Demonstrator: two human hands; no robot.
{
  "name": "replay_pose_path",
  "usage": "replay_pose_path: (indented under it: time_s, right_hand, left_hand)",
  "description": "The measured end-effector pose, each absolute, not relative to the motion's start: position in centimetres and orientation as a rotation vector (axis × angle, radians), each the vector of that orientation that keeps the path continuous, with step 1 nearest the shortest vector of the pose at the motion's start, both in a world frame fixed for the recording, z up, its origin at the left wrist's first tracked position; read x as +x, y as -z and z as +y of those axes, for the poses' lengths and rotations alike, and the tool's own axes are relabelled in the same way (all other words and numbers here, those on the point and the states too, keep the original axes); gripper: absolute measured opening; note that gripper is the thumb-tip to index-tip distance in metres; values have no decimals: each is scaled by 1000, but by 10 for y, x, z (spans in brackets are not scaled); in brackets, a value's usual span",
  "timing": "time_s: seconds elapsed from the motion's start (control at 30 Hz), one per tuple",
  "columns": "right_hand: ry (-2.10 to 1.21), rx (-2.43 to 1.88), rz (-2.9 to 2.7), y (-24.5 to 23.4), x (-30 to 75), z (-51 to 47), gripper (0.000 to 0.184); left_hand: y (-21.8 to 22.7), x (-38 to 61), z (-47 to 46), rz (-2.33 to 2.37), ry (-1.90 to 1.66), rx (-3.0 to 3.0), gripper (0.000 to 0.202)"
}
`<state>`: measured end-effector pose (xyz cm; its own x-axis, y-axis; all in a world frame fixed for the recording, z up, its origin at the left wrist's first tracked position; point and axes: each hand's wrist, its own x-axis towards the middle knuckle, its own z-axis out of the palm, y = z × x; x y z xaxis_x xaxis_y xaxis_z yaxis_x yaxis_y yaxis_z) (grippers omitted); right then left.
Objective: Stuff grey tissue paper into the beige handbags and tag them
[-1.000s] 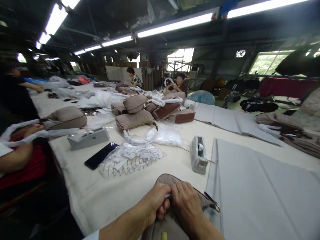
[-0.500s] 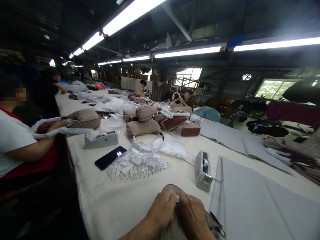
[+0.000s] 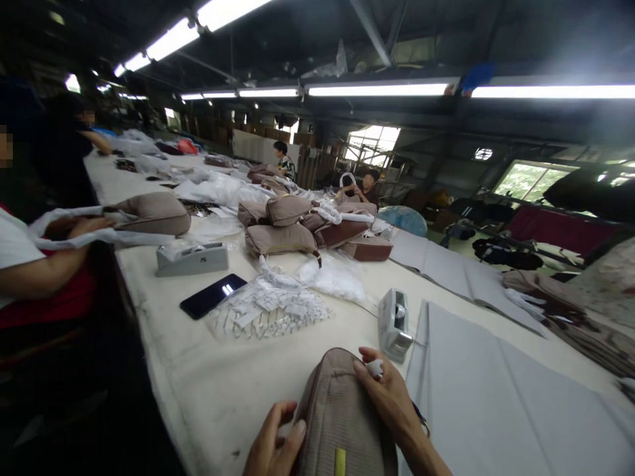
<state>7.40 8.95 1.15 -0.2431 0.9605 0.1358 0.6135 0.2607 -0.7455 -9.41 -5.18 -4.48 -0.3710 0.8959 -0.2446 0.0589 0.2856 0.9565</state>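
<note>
A taupe fabric handbag [image 3: 342, 403] with dark brown piping is in front of me at the bottom of the head view, its ribbed panel facing up. A short yellow-green strip [image 3: 340, 461] shows on that panel. My left hand [image 3: 278, 439] is curved against the bag's left side, thumb along its edge. On the upper right edge lies the thumb of my right hand [image 3: 391, 400]. Between this hand's fingers sits a small white piece [image 3: 376, 368], too small to identify. A dark strap end with a ring [image 3: 421, 420] shows beyond my right wrist.
A grey tape dispenser [image 3: 395, 324] stands ahead, another dispenser [image 3: 193, 258] farther left. Near them lie a phone [image 3: 213, 295] and a clear bag of white tags [image 3: 272, 307]. Stacked handbags [image 3: 280, 238] rise behind. Grey sheets [image 3: 496, 383] cover the right. Co-workers sit around the table.
My hands were together, pinching at the bag's top; now they are apart at its two sides. More of the bag's panel shows, and the white piece is in my right hand.
</note>
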Motion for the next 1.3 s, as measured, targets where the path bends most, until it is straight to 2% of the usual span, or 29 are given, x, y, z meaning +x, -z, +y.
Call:
replay_pose_path:
  time_s: [0.1,0.27,0.43,0.53,0.6,0.73,0.87,0.97,1.1,1.3]
  right_hand:
    - [-677,-1529,-1914,-12,79,77,41]
    - [-764,-1477,-1935,-16,78,70,33]
    - [-719,-1477,-2015,-18,75,70,29]
    - [-729,-1475,-2018,-18,76,68,25]
    - [-764,-1441,-1995,-17,77,67,23]
    - [-804,-1346,-1989,-17,79,66,25]
    - [-765,-1302,-2028,-19,81,67,8]
    - [-641,-1269,-2132,-21,78,68,4]
    - [-613,-1206,-2225,-26,76,69,9]
    - [-886,-1128,-2086,-26,88,71,19]
  left_hand:
    - [20,-94,-41,1689,-1285,1117,37]
    - [-20,-85,-1,1556,-1329,1478,30]
    - [-36,-65,32,1485,-1126,1820,35]
    - [-37,-58,40,1549,-1022,1896,23]
    - [-36,-59,42,1542,-1026,1856,15]
    - [-31,-68,47,1489,-1038,1590,28]
    - [-29,-75,56,1374,-984,1265,39]
    - [-32,-77,60,1368,-883,1271,47]
    - [-33,-77,63,1343,-750,1251,53]
    - [-38,-85,71,1325,-689,973,43]
